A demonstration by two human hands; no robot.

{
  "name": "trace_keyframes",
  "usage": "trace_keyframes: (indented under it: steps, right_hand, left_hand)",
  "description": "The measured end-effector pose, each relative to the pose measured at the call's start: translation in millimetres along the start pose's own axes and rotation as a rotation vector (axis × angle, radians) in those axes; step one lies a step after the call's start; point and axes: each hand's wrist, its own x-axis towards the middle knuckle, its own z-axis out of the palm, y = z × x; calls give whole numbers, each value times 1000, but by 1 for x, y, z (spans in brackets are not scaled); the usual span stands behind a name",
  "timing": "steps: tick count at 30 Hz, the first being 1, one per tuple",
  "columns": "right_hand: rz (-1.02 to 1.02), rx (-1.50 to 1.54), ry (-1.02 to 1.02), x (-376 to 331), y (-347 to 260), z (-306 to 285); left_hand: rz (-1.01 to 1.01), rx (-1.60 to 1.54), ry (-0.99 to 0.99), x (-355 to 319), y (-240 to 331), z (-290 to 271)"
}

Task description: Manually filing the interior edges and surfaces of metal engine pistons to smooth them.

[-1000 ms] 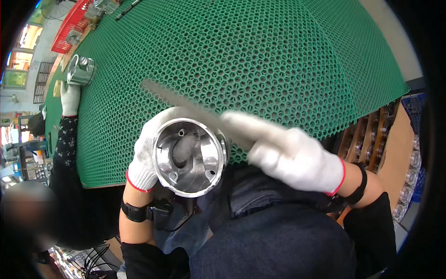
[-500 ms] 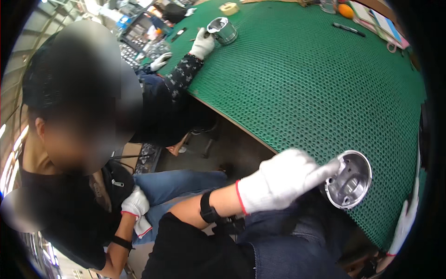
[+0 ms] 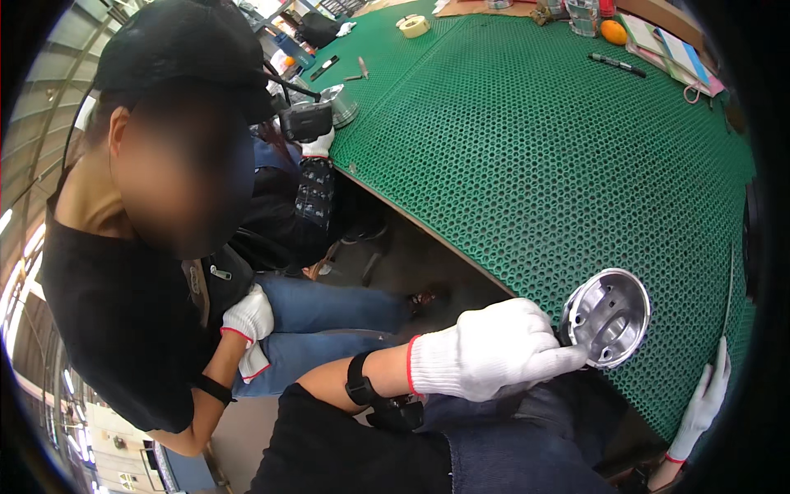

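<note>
Head view: I am seeing the left hand (image 3: 485, 350) gripping a round metal part (image 3: 607, 316) at the green mat's (image 3: 527, 148) near edge.
Its gloved fingers are closing on the part's 9 o'clock rim (open cup side facing up). At 4 o'clock of it, the right hand (image 3: 704, 399) is pinching a thin strip (image 3: 727, 288), fingers mostly folded. A neighbouring person's gloved hand (image 3: 248, 315) is resting on their lap at 9 o'clock.

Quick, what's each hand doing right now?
Left hand: closed on the metal piston.
Right hand: holds a thin file; how tightly cannot be told.
</note>
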Motion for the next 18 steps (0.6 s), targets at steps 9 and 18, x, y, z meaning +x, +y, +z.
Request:
trace_keyframes:
  steps: [9, 18]
  right_hand:
    - [41, 26, 32, -1, -18, -9]
    - [-47, 78, 153, 6, -55, -24]
  left_hand:
    - [11, -14, 50, 4, -5, -2]
    - [349, 342, -248, 67, -32, -21]
